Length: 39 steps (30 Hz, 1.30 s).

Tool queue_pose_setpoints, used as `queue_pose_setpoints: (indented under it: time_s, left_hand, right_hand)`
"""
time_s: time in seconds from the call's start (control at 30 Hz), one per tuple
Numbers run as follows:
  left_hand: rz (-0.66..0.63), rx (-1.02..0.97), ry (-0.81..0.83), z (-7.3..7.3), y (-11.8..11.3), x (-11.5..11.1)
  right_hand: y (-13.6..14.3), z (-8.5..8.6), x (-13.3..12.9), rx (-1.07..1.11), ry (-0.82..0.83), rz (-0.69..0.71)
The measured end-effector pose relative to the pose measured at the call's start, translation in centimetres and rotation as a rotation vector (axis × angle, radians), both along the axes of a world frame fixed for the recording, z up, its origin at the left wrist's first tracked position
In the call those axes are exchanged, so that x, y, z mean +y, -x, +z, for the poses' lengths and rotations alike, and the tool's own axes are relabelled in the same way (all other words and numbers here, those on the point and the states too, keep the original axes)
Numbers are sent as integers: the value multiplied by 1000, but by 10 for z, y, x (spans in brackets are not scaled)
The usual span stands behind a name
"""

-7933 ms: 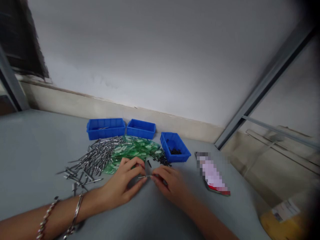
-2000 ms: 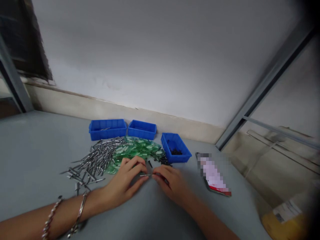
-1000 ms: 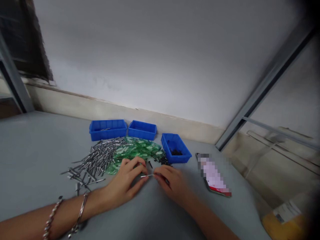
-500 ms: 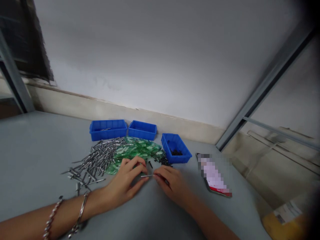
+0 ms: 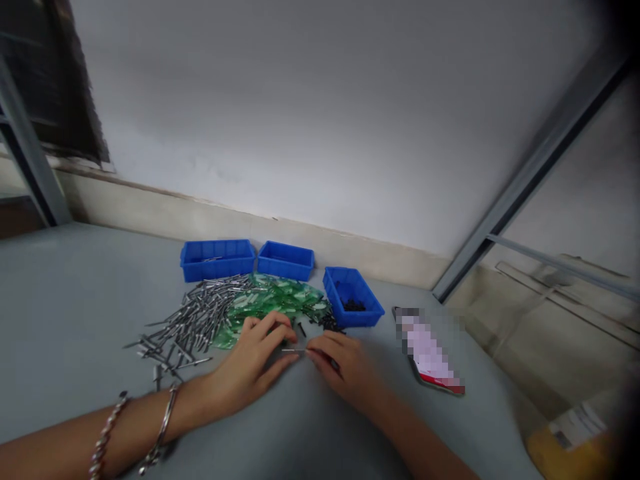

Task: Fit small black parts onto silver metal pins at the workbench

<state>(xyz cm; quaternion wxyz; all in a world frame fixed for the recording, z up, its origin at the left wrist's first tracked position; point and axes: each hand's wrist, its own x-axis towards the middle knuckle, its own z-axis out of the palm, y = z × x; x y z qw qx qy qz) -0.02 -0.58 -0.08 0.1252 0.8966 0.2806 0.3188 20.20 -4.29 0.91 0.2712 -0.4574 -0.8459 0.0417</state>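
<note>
My right hand (image 5: 345,367) pinches one end of a thin metal pin (image 5: 293,350) between thumb and fingertips. The pin's free end points left, into the gap between the thumb and index finger of my left hand (image 5: 260,357). Those left fingers are apart, curved around the pin without closing on it. Just beyond the fingertips lies a small black piece (image 5: 301,329). Left of my left hand spreads a heap of grey metal pins with thicker ends (image 5: 200,317). Behind both hands is a pile of translucent green pieces (image 5: 275,297), with small black parts (image 5: 331,323) at its right edge.
Three blue bins stand along the back: a left bin (image 5: 217,269) with a few pins, a middle bin (image 5: 285,268), and a right bin (image 5: 363,319) holding black parts. A phone (image 5: 430,353) lies on the grey table (image 5: 310,433) at right. Metal posts (image 5: 500,220) flank the table.
The left index fingertip has shifted slightly right, over the pin. Otherwise the hands and the things on the table stay nearly the same.
</note>
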Motion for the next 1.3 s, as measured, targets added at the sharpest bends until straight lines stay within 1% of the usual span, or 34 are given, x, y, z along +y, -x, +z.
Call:
queue_pose_setpoints:
  time_s: [0.17, 0.47, 0.8, 1.3]
  left_hand:
    - [-17, -28, -17, -1, 0, 0]
    - [-47, -18, 9, 2, 0, -1]
    - [-47, -63, -27, 0, 1, -2]
    - [-37, -66, -20, -1, -1, -2]
  right_hand:
    - [0, -1, 0, 7, 4, -3]
    - [1, 1, -2, 19, 0, -6]
    - [0, -1, 0, 35, 9, 8]
    - [-1, -4, 0, 42, -26, 2]
